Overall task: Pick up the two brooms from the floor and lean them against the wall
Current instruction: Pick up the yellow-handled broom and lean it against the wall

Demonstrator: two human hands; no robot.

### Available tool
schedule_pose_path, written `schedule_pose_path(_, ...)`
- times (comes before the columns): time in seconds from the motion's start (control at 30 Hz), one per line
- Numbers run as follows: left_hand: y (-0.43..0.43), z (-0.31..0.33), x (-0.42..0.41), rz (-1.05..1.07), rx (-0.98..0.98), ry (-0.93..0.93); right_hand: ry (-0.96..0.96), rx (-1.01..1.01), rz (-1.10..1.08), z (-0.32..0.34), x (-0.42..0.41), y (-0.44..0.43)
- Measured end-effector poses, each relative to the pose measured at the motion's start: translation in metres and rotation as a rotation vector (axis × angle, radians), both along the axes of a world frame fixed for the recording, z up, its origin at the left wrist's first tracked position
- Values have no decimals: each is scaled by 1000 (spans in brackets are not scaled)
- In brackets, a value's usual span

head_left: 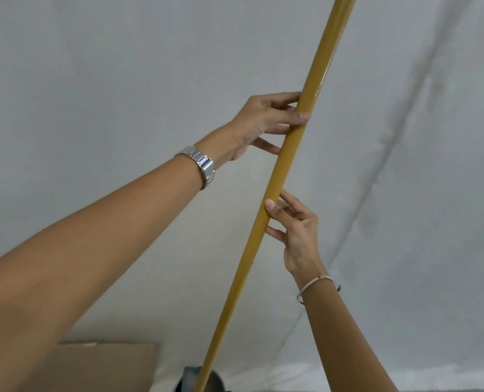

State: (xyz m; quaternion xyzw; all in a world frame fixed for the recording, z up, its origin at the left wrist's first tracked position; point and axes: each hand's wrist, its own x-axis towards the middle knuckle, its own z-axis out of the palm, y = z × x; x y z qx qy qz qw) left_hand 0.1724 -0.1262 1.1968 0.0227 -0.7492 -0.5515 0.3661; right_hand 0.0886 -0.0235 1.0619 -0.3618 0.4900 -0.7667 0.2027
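Against the pale grey fabric-covered wall point(93, 80), head view: one long mustard-yellow glossy broom handle point(288, 142) stands steeply tilted, running from 6 o'clock up to 1 o'clock and out of frame at the top. Left hand point(263, 123), steel link watch point(204, 168) on the wrist, touches the handle's left side with loosely spread fingers, thumb over the front; a light steadying contact, not a full wrap. Right hand point(294, 230), thin silver bangle point(318, 287) on the wrist, sits lower, fingertips on the handle's right side, also half open. Dark broom base point(189, 377) shows at 6 o'clock, partly cut off. Second broom not in view

Risk, as judged: with both holds this loose, letting go before the top rests on the wall could let the smooth handle slide sideways along the fabric and fall

Room: brown flat cardboard panel point(107, 366) at 7 o'clock sits near the base; wall open toward 3 o'clock
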Motion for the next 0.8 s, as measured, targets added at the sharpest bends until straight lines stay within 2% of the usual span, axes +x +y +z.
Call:
schedule_pose_path(0.43,-240,-32,210,244,8,-15,10,27,159,-31,195,-267)
schedule_pose_path(0.8,-383,-74,272,289,38,-82,-21,127,218,-69,249,-403)
